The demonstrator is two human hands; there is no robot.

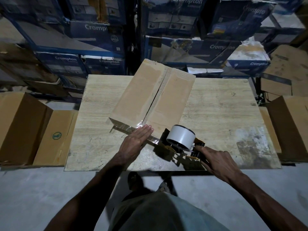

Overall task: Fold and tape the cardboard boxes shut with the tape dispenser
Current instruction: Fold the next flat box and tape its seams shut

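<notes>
Cardboard box (pixel 150 95) under flat, open left hand (pixel 135 140), fingers pressing taped near edge. Right hand (pixel 220 164) grips tape dispenser (pixel 180 142) handle, just right of left hand.

A cardboard box (pixel 153 95) lies at an angle on the wooden table (pixel 216 104), its long axis running from 7 toward 1 o'clock, with the centre seam between the two top flaps still gaping. The left hand (pixel 135 139) lies flat, fingers extended, on the box's near end, over shiny clear tape. At 4 o'clock from it, the right hand (pixel 216 161) grips the handle of the tape dispenser (pixel 180 142), whose white roll touches the box's near corner.
</notes>
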